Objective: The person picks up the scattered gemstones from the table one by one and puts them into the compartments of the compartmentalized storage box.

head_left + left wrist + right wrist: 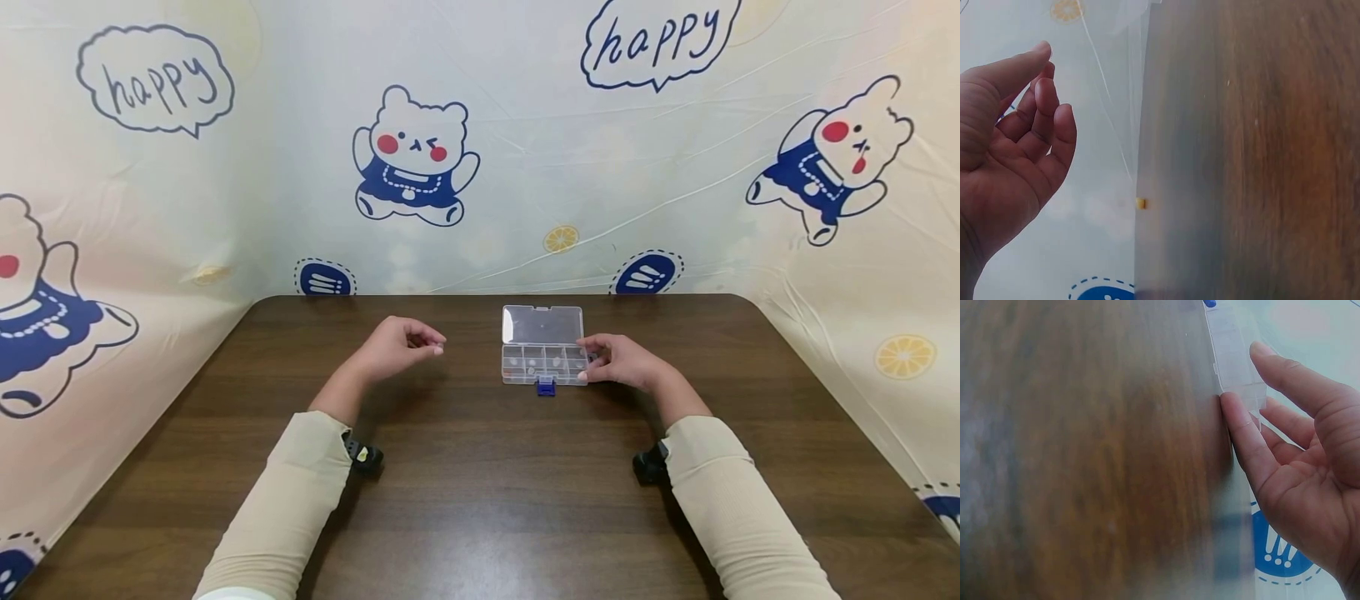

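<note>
box (543, 354): lid lying open, some cells holding small bits
right hand (626, 362): gripping box end
left hand (399, 345): hovering, loosely curled, empty

We see a dark wooden table (480, 500) with rounded far corners. On it, right of centre near the far edge, lies a clear compartment box (543, 365), lid (542, 324) open, blue latch (546, 386) facing us.

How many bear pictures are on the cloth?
3. One bear is in the middle above the table, one is tilted at the upper right, and one is cut off at the left edge. More may be hidden outside the view.
</note>
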Tool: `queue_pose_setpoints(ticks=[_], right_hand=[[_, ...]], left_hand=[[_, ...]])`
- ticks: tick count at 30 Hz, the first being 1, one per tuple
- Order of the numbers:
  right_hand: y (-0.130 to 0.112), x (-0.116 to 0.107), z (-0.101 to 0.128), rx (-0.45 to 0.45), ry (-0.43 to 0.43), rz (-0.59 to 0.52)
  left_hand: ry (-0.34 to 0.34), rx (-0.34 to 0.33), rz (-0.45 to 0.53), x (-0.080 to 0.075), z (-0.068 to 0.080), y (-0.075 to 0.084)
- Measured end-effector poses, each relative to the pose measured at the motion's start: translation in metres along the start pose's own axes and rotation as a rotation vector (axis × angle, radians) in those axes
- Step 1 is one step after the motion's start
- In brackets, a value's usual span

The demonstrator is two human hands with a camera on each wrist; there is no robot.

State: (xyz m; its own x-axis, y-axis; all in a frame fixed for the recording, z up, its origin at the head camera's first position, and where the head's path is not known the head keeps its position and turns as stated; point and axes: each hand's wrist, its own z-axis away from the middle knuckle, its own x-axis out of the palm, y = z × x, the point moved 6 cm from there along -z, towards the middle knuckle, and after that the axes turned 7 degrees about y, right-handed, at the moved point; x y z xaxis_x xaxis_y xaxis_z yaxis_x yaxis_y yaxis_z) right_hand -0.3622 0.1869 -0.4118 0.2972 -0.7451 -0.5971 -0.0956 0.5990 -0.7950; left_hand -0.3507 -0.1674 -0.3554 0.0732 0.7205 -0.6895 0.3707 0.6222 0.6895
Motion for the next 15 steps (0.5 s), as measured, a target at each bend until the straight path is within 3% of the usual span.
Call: queue_pose_setpoints(ticks=[15], right_hand=[[-0.001,-0.001,0.001,-0.005,-0.002,0.018]], left_hand=[[-0.017,0.035,0.006,0.013,0.003,0.013]])
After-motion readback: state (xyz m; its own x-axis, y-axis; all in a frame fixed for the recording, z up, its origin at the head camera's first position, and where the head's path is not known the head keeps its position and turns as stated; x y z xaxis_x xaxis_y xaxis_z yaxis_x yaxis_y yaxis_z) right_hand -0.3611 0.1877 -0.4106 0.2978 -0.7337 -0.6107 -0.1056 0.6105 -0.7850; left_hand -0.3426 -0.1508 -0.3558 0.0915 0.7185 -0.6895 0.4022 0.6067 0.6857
